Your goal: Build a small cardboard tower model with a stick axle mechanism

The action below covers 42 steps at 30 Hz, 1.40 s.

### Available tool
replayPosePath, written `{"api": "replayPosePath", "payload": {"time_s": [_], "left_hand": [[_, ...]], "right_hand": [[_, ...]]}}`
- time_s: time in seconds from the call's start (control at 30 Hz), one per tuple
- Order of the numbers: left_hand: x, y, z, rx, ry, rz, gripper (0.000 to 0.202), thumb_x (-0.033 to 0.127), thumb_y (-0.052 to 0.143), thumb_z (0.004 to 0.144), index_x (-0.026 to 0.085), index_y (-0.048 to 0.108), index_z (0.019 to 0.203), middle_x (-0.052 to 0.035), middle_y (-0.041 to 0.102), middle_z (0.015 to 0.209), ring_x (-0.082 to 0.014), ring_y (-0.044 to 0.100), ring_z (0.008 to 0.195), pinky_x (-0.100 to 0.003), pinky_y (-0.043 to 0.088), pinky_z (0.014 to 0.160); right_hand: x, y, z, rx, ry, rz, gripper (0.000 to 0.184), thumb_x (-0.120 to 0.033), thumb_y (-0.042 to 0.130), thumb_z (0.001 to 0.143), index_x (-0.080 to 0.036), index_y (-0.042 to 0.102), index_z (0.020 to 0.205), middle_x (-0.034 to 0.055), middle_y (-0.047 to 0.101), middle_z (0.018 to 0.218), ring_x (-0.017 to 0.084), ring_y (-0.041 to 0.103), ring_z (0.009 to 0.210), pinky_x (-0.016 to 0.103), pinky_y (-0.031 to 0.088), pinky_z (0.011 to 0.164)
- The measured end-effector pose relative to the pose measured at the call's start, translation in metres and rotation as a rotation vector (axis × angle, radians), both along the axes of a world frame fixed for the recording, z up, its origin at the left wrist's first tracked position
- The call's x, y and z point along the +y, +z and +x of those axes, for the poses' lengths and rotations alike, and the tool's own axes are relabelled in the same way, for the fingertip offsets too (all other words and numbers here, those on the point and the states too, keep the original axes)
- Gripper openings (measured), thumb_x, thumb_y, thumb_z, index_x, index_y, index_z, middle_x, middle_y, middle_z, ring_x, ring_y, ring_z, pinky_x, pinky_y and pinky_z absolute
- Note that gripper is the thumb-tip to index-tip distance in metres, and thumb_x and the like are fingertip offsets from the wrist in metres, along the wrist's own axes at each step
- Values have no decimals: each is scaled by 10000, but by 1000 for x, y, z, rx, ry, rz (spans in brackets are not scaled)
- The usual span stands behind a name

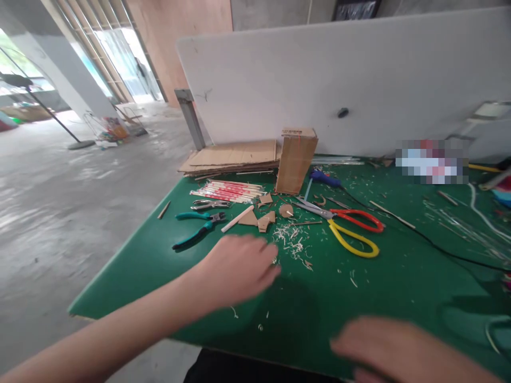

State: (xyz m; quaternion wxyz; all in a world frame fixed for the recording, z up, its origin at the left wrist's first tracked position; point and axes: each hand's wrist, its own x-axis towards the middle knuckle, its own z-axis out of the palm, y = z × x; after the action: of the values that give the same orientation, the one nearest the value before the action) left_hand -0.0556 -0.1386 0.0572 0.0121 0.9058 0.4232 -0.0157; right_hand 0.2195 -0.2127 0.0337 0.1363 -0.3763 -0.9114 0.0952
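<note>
My left hand [243,268] hovers low over the green tabletop [159,287], beside pale thin shavings [293,239]. Its fingers are loosely bent, with a gap to the thumb and nothing visible between them. Near the front edge at the lower right, motion blurs my right hand [395,346]; its fingers reach left, apart from the thumb, and no held thing shows. Beyond the left hand lie teal-handled cutting pliers [203,226], a whitish stick [238,218] and cut cardboard scraps [265,221]. Scissors [335,215] with one red and one yellow handle lie past the shavings.
An upright cardboard box [297,162] stands at the back beside stacked cardboard sheets [235,154]. Red-and-white wrapped sticks [229,190] and metal pliers [210,204] lie before them. A blue-handled tool [325,178] trails a black cable [423,236] rightward. A white panel [279,80] rises behind.
</note>
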Motion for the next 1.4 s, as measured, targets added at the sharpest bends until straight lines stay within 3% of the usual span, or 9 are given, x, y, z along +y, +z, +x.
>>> {"api": "replayPosePath", "payload": {"time_s": [0.07, 0.13, 0.3, 0.47, 0.63, 0.83, 1.1, 1.23, 1.4], "left_hand": [[48, 0, 20, -32, 101, 247, 344, 428, 417, 882, 154, 599, 985, -121, 616, 984, -279, 562, 958, -381, 467, 739], [78, -16, 24, -41, 138, 294, 382, 483, 481, 841, 140, 597, 963, -128, 595, 1035, -283, 542, 982, -379, 469, 759], [94, -57, 11, -59, 107, 287, 291, 414, 478, 858, 148, 590, 893, -100, 616, 957, -277, 544, 969, -375, 458, 756], [93, -55, 6, -126, 127, 259, 256, 307, 377, 907, 162, 582, 862, -75, 630, 862, -224, 579, 846, -341, 431, 706], [98, -43, -5, -289, 188, 143, 282, 334, 379, 894, 181, 597, 800, -55, 618, 839, -169, 562, 739, -285, 393, 616], [103, -27, -30, -207, -40, -370, 238, 423, 532, 795, 224, 660, 811, -1, 654, 789, -130, 562, 659, -252, 384, 586], [103, -49, -13, -127, 139, 189, 501, 589, 419, 819, 160, 594, 1009, -112, 566, 966, -234, 545, 850, -338, 435, 702], [105, -64, -5, -119, 123, 191, 355, 446, 441, 844, 153, 604, 961, -109, 544, 975, -236, 532, 903, -362, 448, 798], [104, -68, 0, -167, 111, 220, 270, 315, 464, 825, 151, 558, 1019, -109, 558, 1071, -241, 524, 969, -378, 437, 857]], "right_hand": [[45, 7, 1, -183, -21, 117, 334, -292, 359, 916, -261, 603, 1142, 64, 676, 1036, 231, 625, 900, 403, 510, 769], [91, 4, 9, -340, -244, 247, 389, -304, 344, 900, -170, 595, 1166, 141, 644, 1108, 310, 597, 957, 487, 488, 770], [154, -26, 46, -462, -604, 27, 399, -329, 381, 852, -150, 582, 1146, 149, 608, 1136, 318, 583, 953, 450, 497, 712], [154, -45, 61, -313, -618, 69, 512, -526, 326, 867, -171, 578, 1136, 145, 594, 1144, 325, 568, 982, 445, 470, 774], [157, -52, 69, -278, -570, 13, 449, -410, 448, 789, -181, 536, 1165, 118, 601, 1154, 293, 585, 952, 403, 467, 761], [154, -47, 61, -335, -623, 153, 430, -317, 518, 676, -149, 506, 1072, 171, 598, 1031, 335, 570, 919, 414, 449, 708], [145, -33, 42, -126, -905, 314, 499, -507, 577, 691, -171, 424, 1027, 190, 596, 858, 388, 586, 802, 441, 415, 633], [146, -34, 39, 267, -994, 177, 528, -593, 587, 676, -197, 435, 989, 104, 602, 841, 273, 590, 737, 379, 436, 617], [146, -35, 22, 663, -819, -119, 462, -630, 516, 745, -209, 466, 928, 43, 592, 781, 203, 590, 655, 370, 496, 620]]}}
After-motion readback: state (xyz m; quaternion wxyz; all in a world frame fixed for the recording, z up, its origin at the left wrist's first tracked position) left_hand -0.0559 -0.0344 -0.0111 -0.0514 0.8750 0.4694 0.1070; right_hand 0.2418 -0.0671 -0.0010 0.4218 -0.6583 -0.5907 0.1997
